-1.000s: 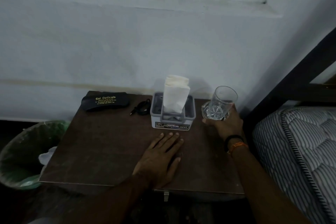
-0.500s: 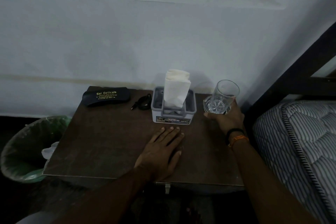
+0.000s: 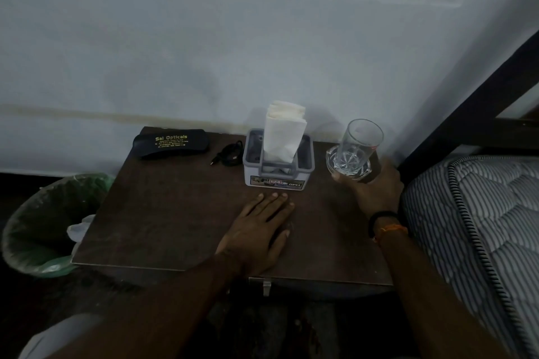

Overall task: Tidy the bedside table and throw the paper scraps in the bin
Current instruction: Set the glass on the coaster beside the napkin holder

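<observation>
1. Bedside table (image 3: 175, 213) was a dark brown wooden top, sitting against the pale wall, bed to its right and bin to its left.
2. Its long axis ran left to right along the wall, with a small latch at the near edge.
3. Left hand (image 3: 259, 230) lay flat and open on the tabletop, palm down, fingers spread toward the far side, gripping nothing.
4. Right hand (image 3: 370, 186) was closed around the base of the clear glass (image 3: 357, 151) at the far right corner, the glass tilted, rim leaning away to the right.
5. Grey tissue holder (image 3: 278, 166) stood at the far middle, a white folded tissue (image 3: 284, 131) sticking upright out of it.
6. Black spectacle case (image 3: 170, 143), gold lettering on top, lay at the far left, its length running left to right.
7. Small black cable (image 3: 229, 151) was coiled between case and holder.
8. Green-lined bin (image 3: 43, 224) sat on the floor to the left, white paper scraps (image 3: 78, 227) showing at its right side by the table edge.
</observation>
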Demonstrator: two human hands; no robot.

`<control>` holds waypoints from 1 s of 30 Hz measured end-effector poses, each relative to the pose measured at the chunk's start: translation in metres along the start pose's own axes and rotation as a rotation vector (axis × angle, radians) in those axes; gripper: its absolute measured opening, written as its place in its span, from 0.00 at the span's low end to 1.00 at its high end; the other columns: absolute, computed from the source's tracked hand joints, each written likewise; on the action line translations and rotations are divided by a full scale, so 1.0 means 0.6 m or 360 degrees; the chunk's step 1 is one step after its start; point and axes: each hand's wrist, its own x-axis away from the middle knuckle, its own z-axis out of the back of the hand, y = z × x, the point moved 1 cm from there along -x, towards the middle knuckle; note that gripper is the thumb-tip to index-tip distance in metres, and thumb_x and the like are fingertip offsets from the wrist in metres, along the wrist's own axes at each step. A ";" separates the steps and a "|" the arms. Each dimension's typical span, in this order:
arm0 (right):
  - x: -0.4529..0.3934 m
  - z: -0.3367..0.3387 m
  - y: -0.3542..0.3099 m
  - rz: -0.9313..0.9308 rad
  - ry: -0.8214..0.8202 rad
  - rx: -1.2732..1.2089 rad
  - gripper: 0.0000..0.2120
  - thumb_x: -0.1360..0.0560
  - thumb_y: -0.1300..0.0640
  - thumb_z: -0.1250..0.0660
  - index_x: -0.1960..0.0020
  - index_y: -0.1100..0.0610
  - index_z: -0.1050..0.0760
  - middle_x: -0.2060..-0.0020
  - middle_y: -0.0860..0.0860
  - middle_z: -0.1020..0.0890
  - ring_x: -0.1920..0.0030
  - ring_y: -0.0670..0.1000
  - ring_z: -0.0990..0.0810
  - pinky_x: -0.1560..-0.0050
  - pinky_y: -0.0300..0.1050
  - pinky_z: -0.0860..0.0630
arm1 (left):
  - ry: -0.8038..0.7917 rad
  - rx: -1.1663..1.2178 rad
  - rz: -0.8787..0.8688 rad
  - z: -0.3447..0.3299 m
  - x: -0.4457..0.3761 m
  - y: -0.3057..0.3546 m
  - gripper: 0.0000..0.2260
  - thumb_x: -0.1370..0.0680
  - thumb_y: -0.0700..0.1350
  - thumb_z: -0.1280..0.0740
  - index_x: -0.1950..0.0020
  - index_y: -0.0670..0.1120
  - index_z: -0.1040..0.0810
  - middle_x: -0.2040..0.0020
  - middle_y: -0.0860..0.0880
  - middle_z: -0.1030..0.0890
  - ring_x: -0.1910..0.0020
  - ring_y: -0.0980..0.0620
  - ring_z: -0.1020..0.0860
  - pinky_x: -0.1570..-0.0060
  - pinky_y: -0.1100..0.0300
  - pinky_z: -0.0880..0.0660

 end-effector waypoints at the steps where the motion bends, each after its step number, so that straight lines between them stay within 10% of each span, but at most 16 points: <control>1: 0.014 0.009 -0.005 -0.0001 0.0034 0.0005 0.50 0.48 0.30 0.22 0.32 0.52 0.31 0.35 0.55 0.25 0.34 0.59 0.28 0.33 0.62 0.30 | -0.0002 0.0005 0.0000 0.000 0.000 0.000 0.25 0.18 0.58 0.51 0.21 0.54 0.44 0.20 0.53 0.44 0.20 0.55 0.50 0.22 0.53 0.54; 9: 0.122 0.009 -0.044 -0.0071 -0.0219 -0.0174 0.18 0.31 0.50 0.24 0.43 0.53 0.22 0.46 0.48 0.19 0.44 0.49 0.21 0.40 0.47 0.25 | 0.0037 0.0048 -0.0002 0.002 0.001 0.003 0.25 0.18 0.57 0.48 0.21 0.54 0.41 0.20 0.52 0.41 0.21 0.55 0.47 0.23 0.56 0.56; 19: 0.136 -0.035 -0.078 -0.0070 -0.0477 -0.0186 0.25 0.28 0.53 0.26 0.33 0.56 0.26 0.41 0.49 0.21 0.39 0.50 0.23 0.42 0.41 0.28 | 0.0126 0.0310 0.0022 -0.003 0.010 -0.002 0.24 0.19 0.56 0.43 0.25 0.48 0.32 0.23 0.48 0.34 0.23 0.50 0.39 0.23 0.53 0.45; 24: 0.136 -0.056 -0.086 -0.0188 -0.0541 -0.0291 0.27 0.27 0.55 0.26 0.31 0.57 0.30 0.42 0.49 0.23 0.54 0.41 0.25 0.59 0.28 0.34 | 0.0665 0.0661 0.0477 0.035 0.021 -0.012 0.07 0.24 0.45 0.33 0.47 0.47 0.26 0.47 0.50 0.25 0.48 0.54 0.29 0.43 0.49 0.27; 30: 0.140 -0.070 -0.095 -0.0214 -0.0456 -0.0379 0.30 0.29 0.57 0.25 0.30 0.58 0.30 0.39 0.51 0.21 0.41 0.49 0.24 0.43 0.39 0.31 | 0.0677 0.1375 0.0897 0.066 -0.001 -0.034 0.26 0.24 0.45 0.29 0.32 0.61 0.37 0.30 0.53 0.30 0.31 0.55 0.30 0.32 0.50 0.28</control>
